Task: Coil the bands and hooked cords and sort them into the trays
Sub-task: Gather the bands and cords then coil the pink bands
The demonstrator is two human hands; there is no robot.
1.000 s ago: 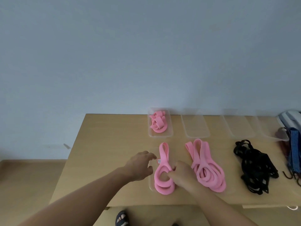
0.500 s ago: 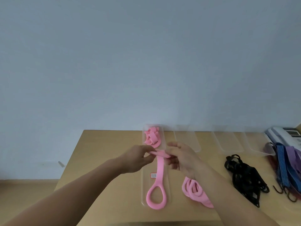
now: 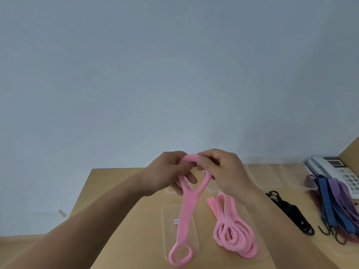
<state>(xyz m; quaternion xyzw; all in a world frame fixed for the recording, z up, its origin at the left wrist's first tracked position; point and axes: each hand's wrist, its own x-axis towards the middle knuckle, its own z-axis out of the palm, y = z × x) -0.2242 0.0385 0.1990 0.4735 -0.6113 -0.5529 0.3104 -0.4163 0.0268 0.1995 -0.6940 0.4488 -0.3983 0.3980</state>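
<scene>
Left hand (image 3: 168,172) and right hand (image 3: 225,171) both grip the top loop of the pink band (image 3: 187,208), raised above the table (image 3: 124,220); its lower loop hangs over a clear tray (image 3: 168,216).

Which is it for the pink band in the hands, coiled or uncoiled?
Uncoiled. The pink band hangs at full length from the left hand and right hand, which grip its upper loop.

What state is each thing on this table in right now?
Held pink band: uncoiled, hanging from both hands.
Left hand: grips the band's top loop.
Right hand: grips the same loop.
Pink band pile: on the table, untrayed.
Black cords: heaped, untrayed.
Blue and purple cords: uncoiled, on table.
</scene>
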